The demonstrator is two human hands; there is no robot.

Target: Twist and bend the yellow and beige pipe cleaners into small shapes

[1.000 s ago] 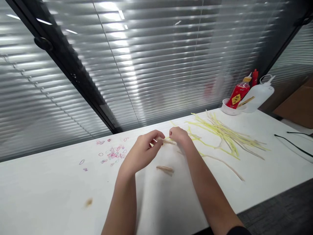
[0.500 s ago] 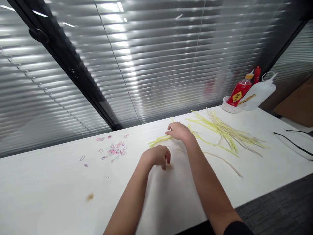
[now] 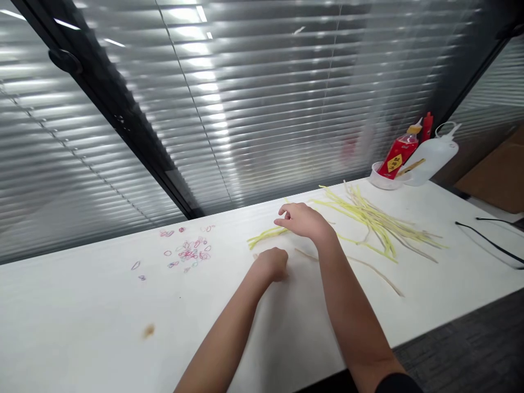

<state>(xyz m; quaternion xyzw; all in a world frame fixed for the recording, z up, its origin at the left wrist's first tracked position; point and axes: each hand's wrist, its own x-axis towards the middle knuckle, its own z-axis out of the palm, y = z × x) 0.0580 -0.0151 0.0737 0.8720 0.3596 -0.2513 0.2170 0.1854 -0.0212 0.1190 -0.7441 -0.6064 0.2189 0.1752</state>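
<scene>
Low over the white table, my left hand (image 3: 272, 264) is curled with its back toward me. Its fingertips are hidden, so I cannot make out what is in them. A small tan tip shows just left of its knuckles. My right hand (image 3: 302, 219) hovers behind it, thumb and forefinger bent with a gap between them. Under and beside the right hand lie yellow strips (image 3: 265, 235), partly covered by it. A beige strip (image 3: 379, 271) runs from near my left hand, passing behind my right forearm.
A pile of yellow and beige strips (image 3: 374, 221) lies to the right. Small coloured rings (image 3: 192, 254) are scattered on the left. A red-labelled bottle (image 3: 397, 157) and a white squeeze bottle (image 3: 434, 158) stand at the back right, near black-armed glasses (image 3: 489, 243). A window with blinds borders the table (image 3: 82, 316).
My left hand has moved slightly forward and turned so its fingers, visible before, are now hidden. My right hand has barely moved.
</scene>
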